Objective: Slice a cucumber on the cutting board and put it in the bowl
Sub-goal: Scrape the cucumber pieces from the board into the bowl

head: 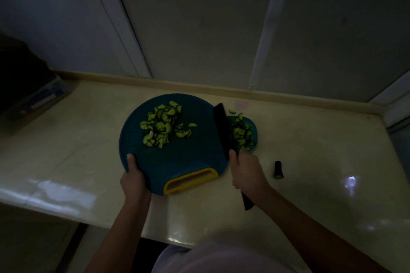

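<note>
Many pale-green cucumber slices (160, 127) heaped on cutting board (177, 162).

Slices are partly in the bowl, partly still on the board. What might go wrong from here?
1. The bowl shows only partly past the cutting board, so cucumber slices swept by the knife in the right hand may miss it and land on the counter.
2. The left hand grips the board by its rim alone; it might tip and spill the pile.
</note>
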`<action>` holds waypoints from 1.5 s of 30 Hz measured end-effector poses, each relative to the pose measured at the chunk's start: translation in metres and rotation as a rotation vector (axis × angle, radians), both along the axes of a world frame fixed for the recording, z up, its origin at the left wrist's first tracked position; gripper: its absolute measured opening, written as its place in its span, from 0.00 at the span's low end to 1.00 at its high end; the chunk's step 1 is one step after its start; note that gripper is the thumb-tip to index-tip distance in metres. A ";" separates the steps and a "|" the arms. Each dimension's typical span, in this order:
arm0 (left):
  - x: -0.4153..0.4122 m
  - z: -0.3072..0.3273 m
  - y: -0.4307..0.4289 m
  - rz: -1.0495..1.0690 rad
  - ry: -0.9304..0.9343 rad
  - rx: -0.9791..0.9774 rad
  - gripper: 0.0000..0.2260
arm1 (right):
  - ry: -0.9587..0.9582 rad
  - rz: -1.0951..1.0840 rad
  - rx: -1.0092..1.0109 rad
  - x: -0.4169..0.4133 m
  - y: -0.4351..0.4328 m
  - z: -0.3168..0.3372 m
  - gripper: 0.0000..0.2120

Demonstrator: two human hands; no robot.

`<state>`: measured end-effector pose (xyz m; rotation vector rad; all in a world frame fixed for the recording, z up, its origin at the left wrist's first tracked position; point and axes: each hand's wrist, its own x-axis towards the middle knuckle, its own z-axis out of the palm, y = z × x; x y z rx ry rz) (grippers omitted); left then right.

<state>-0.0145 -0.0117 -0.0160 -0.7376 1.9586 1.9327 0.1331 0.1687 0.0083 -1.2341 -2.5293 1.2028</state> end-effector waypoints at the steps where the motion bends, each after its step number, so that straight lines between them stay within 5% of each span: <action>1: 0.000 0.000 0.002 0.000 0.000 0.007 0.28 | -0.006 0.068 0.010 -0.002 -0.005 0.005 0.18; 7: 0.005 0.001 0.018 0.007 0.012 0.059 0.21 | -0.086 0.335 0.165 -0.003 -0.027 0.007 0.14; 23: 0.006 -0.002 0.028 0.033 0.016 0.038 0.19 | -0.132 0.122 0.266 0.016 -0.011 -0.005 0.18; 31: 0.006 0.002 0.036 0.022 0.022 0.059 0.18 | -0.053 0.268 0.302 0.003 -0.032 -0.007 0.17; 45: 0.002 -0.009 0.031 -0.030 0.000 0.024 0.19 | -0.134 0.092 0.289 0.019 -0.008 -0.023 0.17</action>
